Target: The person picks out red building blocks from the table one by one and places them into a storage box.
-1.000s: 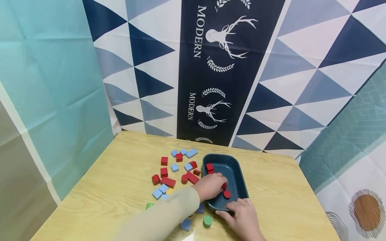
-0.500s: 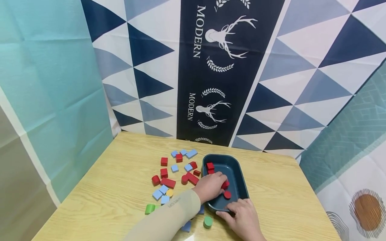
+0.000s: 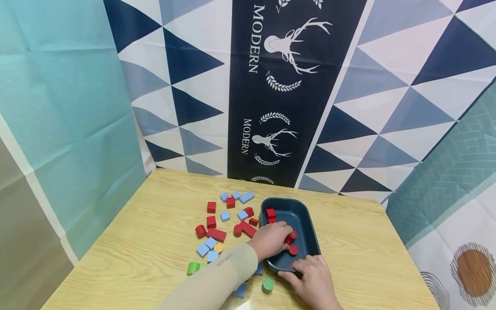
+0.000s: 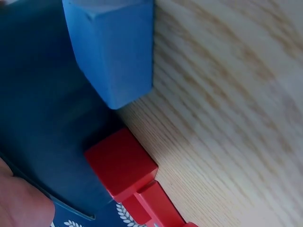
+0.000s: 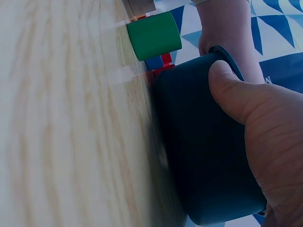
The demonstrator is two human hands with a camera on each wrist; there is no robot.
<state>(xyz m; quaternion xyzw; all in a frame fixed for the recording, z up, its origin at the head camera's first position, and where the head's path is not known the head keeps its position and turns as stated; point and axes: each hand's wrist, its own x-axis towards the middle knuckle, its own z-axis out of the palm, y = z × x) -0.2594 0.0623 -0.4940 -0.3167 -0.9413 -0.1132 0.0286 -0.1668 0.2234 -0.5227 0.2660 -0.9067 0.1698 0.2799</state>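
A dark teal tray (image 3: 310, 224) stands on the table with several red blocks inside. My left hand (image 3: 271, 239) reaches over its left side, fingers curled down and pinching a red block (image 3: 287, 241). One red round block (image 3: 293, 235) lies at the fingertips and another red disc (image 3: 293, 250) lies nearer me. My right hand (image 3: 311, 275) grips the near rim of the tray. In the right wrist view the right thumb (image 5: 221, 71) lies over the rim. In the left wrist view only part of the left hand (image 4: 26, 203) shows, so its fingertips are hidden.
Several red blocks (image 3: 216, 234) and light blue blocks (image 3: 203, 249) lie scattered left of the tray, with a yellow disc (image 3: 218, 248). A green cylinder (image 3: 268, 285) stands near the right hand. Another green block (image 3: 193, 268) lies by the left sleeve. A patterned cloth hangs behind the table.
A red round block now shows past the left fingertips, where earlier the fingers mostly covered it. Both hands keep almost the same place, and the right hand stays on the tray rim.
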